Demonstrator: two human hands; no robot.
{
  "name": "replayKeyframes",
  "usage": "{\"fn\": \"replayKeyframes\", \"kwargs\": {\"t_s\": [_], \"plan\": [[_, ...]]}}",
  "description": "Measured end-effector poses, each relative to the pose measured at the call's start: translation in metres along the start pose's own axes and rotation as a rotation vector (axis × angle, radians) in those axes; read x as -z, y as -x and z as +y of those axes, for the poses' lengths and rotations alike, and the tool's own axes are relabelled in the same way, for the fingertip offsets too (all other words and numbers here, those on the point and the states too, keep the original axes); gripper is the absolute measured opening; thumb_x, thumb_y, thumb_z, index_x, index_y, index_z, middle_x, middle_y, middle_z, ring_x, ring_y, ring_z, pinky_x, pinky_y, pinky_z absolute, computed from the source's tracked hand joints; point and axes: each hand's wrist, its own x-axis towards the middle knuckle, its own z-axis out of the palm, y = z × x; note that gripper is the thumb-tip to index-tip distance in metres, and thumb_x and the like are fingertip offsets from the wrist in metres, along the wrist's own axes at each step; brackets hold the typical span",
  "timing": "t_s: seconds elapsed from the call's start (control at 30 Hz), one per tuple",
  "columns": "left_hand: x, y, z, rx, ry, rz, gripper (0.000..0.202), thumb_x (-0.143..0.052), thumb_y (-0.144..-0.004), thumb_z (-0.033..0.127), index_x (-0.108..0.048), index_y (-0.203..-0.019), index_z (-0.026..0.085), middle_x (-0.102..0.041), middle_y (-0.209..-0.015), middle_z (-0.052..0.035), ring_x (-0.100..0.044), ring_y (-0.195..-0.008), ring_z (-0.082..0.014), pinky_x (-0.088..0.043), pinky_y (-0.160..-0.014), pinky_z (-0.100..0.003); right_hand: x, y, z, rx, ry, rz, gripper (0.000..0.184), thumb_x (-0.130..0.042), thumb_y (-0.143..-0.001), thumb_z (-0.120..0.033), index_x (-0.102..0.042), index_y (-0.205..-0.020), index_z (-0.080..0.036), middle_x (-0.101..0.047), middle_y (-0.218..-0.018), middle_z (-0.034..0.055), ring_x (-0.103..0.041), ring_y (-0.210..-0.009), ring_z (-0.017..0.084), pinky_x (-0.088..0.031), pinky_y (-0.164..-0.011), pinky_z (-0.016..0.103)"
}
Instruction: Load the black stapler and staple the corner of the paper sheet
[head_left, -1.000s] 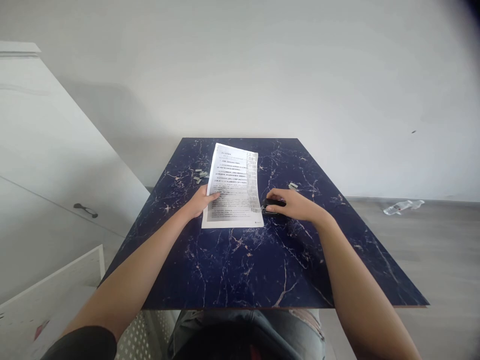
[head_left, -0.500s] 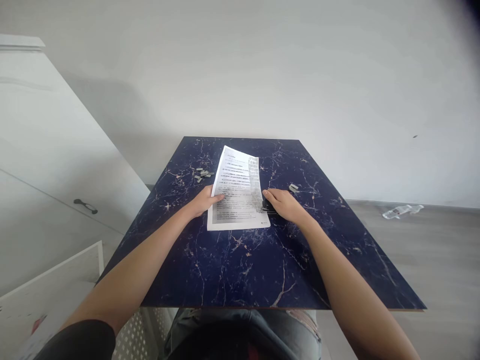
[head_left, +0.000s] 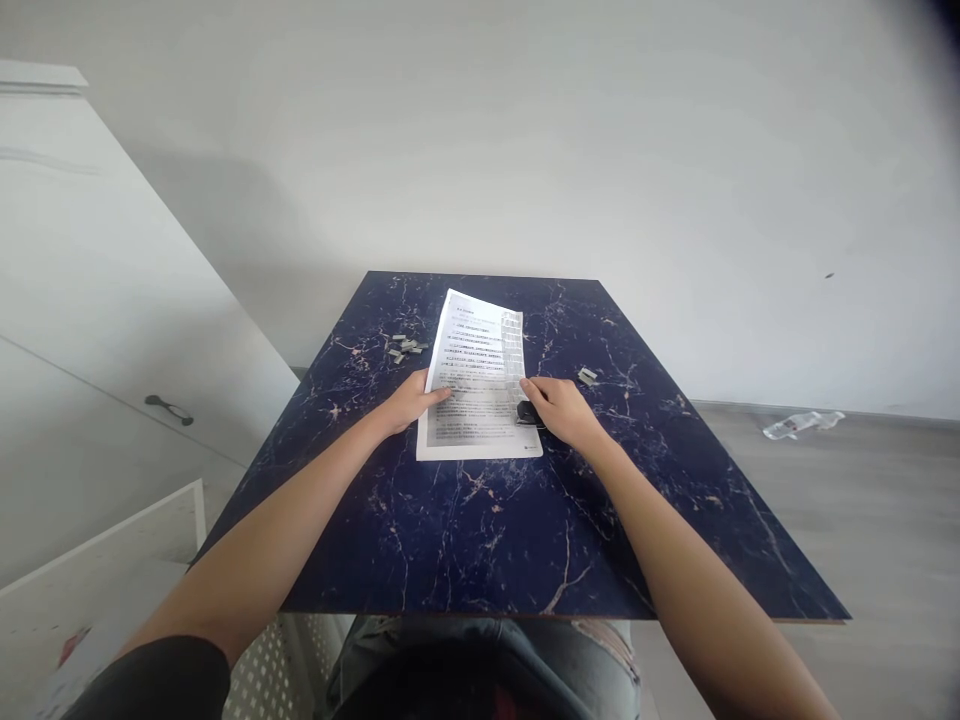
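Observation:
A printed sheet of paper [head_left: 476, 400], possibly a thin stack, is held up over the table, slightly tilted. My left hand [head_left: 409, 402] grips its left edge, thumb on the front and the other fingers behind. My right hand [head_left: 562, 408] is closed around a small black stapler [head_left: 529, 412] at the paper's right edge. The front of the stapler overlaps the lower right margin of the print. Most of its body is hidden by my fingers.
Several short grey strips, which look like staples [head_left: 405, 347], lie left of the paper. A few more staples [head_left: 587, 376] lie beyond my right hand. Everything is over a dark blue marbled table [head_left: 480, 540]. A clear plastic item [head_left: 802, 425] rests on the floor at right.
The stapler has moved left, so its front now overlaps the paper's right margin. My right hand has shifted left with it. The paper has shifted very slightly right.

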Motion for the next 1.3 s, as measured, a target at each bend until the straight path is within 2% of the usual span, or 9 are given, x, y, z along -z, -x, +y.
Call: {"fn": "replayKeyframes", "kwargs": {"t_s": [0.3,0.7,0.8,0.97,1.13,1.3], "plan": [[0.001,0.0,0.001,0.007,-0.002,-0.006,0.06,-0.082,-0.074,0.047,-0.068,-0.123,0.016,-0.07,-0.127,-0.014,-0.064,-0.118,-0.0331,-0.046,-0.107,-0.053,0.001,-0.001,0.001,0.101,-0.01,-0.013,0.045,-0.036,-0.102,-0.044,-0.037,-0.064,-0.021,-0.052,-0.062,0.0002,-0.042,-0.058,0.013,-0.025,-0.059,0.029],[0.002,0.001,-0.001,0.008,0.034,-0.007,0.057,-0.083,-0.074,0.045,-0.068,-0.12,0.016,-0.07,-0.125,-0.0138,-0.065,-0.116,-0.032,-0.046,-0.107,-0.053,0.001,0.001,0.001,0.106,-0.008,-0.002,0.043,-0.038,-0.101,-0.042,-0.036,-0.063,-0.021,-0.051,-0.061,-0.0005,-0.04,-0.057,0.013,-0.025,-0.059,0.029],[0.002,0.001,-0.002,0.011,0.051,-0.012,0.058,-0.083,-0.074,0.045,-0.068,-0.121,0.016,-0.07,-0.126,-0.0139,-0.065,-0.116,-0.0317,-0.047,-0.106,-0.052,0.002,0.001,-0.003,0.088,0.002,0.084,0.041,-0.04,-0.099,-0.039,-0.034,-0.063,-0.021,-0.048,-0.059,-0.001,-0.039,-0.056,0.013,-0.026,-0.059,0.028],[0.002,0.002,0.001,0.012,0.054,-0.011,0.059,-0.083,-0.073,0.045,-0.068,-0.122,0.015,-0.07,-0.126,-0.0141,-0.064,-0.117,-0.0323,-0.045,-0.107,-0.053,-0.003,-0.004,-0.019,-0.03,0.094,0.266,0.038,-0.038,-0.098,-0.033,-0.035,-0.061,-0.022,-0.051,-0.059,0.0014,-0.041,-0.059,0.015,-0.028,-0.06,0.029],[0.002,0.003,0.004,0.007,0.049,-0.013,0.061,-0.084,-0.072,0.046,-0.068,-0.123,0.015,-0.069,-0.127,-0.015,-0.063,-0.118,-0.0334,-0.045,-0.107,-0.053,-0.007,-0.011,-0.034,-0.096,0.173,0.321,0.033,-0.044,-0.093,-0.031,-0.041,-0.061,-0.022,-0.057,-0.064,0.0046,-0.047,-0.062,0.017,-0.028,-0.061,0.029],[0.001,0.003,0.004,0.016,0.042,-0.025,0.064,-0.083,-0.073,0.048,-0.066,-0.126,0.016,-0.068,-0.129,-0.0147,-0.063,-0.118,-0.0336,-0.046,-0.106,-0.053,-0.006,-0.012,-0.036,-0.092,0.176,0.347,0.031,-0.045,-0.09,-0.029,-0.041,-0.06,-0.021,-0.057,-0.062,0.004,-0.045,-0.058,0.015,-0.028,-0.06,0.029]]}}
